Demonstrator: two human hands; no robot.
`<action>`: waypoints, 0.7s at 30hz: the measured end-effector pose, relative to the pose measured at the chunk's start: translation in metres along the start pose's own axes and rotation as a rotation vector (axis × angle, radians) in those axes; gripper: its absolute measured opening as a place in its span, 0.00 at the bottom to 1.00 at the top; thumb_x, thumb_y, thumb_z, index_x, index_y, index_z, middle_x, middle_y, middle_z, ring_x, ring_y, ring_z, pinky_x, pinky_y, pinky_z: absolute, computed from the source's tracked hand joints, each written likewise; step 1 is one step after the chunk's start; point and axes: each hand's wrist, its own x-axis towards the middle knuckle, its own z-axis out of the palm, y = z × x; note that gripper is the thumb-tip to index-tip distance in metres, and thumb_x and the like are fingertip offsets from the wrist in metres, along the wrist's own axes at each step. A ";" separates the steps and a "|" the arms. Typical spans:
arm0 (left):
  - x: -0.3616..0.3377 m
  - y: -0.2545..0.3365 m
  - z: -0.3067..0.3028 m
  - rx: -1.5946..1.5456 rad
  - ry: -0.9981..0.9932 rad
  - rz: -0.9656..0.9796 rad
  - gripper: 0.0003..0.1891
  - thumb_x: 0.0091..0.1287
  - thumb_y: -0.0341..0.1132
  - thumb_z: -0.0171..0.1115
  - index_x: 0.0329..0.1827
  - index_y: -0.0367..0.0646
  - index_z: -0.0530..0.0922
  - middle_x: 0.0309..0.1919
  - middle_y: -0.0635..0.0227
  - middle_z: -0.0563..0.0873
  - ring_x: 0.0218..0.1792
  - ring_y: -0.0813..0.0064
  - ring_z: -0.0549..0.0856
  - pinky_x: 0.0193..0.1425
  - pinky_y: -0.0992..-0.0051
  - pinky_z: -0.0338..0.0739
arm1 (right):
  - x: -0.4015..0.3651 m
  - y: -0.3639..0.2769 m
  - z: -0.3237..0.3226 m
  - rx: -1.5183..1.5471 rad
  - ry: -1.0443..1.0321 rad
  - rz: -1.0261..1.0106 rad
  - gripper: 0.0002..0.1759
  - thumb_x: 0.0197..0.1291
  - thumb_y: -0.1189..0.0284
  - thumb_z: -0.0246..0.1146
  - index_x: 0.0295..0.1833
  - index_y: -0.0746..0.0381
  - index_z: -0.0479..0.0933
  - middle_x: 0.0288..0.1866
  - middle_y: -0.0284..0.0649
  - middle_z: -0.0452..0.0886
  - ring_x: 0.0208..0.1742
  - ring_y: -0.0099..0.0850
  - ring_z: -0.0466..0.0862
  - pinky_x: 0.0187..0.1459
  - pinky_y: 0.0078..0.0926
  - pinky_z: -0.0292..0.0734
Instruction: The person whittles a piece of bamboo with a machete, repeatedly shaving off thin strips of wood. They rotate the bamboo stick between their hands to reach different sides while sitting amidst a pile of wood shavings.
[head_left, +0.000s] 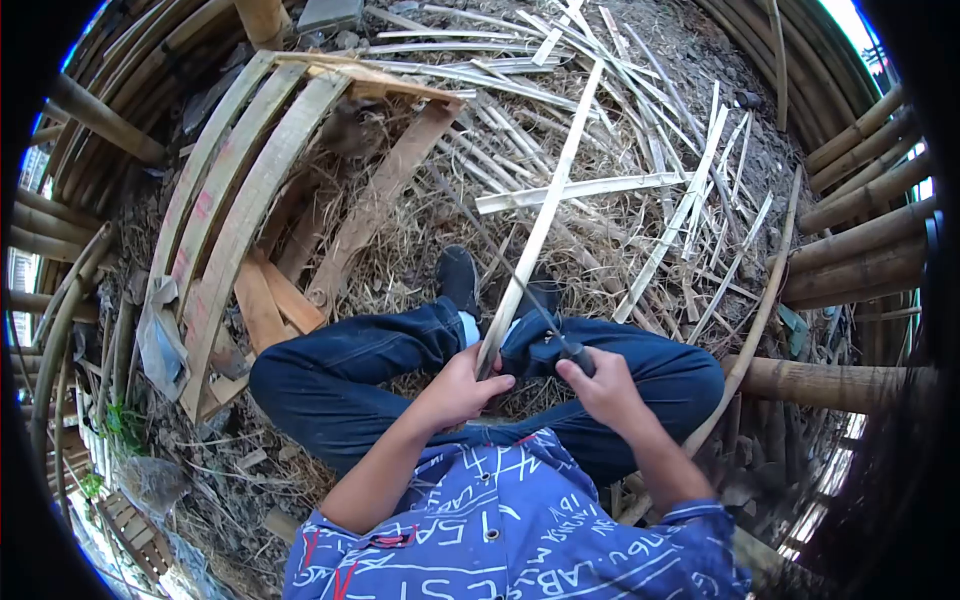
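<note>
So the person's sitting cross-legged right on the ground, and the long bamboo strip point(545, 215) runs from the lap straight out over the shoes point(458, 275), far end pointing away into the mess. Left hand point(462, 385) is closed around the near end of it, thumb on top, looks like that's to stop it twisting. Right hand point(606, 388) is wrapped tight round the dark handle of a knife point(578, 356), and the thin blade angles up and leftward so it crosses the strip just past the left hand. Both hands sit close together between the knees point(340, 375), which I'd guess gives a steady brace, with the legs acting like a rest for the strip. As for containers, honestly I can't spot a basket, bucket or bin anywhere. The pale cut strips point(690, 200) just lie loose and criss-crossed on the straw-covered ground point(420, 230) ahead and to the right, within easy reach. On the left a few wide curved bamboo slats point(240, 200) lean side by side, with a crumpled grey sheet point(160, 340) at their lower end, can't tell if it's a bag or if anything's in it. Thick bamboo poles point(860, 250) are stacked along the right edge, well apart from the hands, more of a wall than a stash
</note>
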 end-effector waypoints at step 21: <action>-0.036 -0.043 -0.028 0.426 0.179 0.030 0.21 0.63 0.38 0.69 0.51 0.31 0.76 0.26 0.62 0.84 0.21 0.76 0.83 0.25 0.74 0.77 | 0.002 0.011 0.059 0.098 0.050 -0.032 0.23 0.62 0.56 0.66 0.32 0.69 0.78 0.16 0.43 0.74 0.19 0.29 0.73 0.24 0.32 0.68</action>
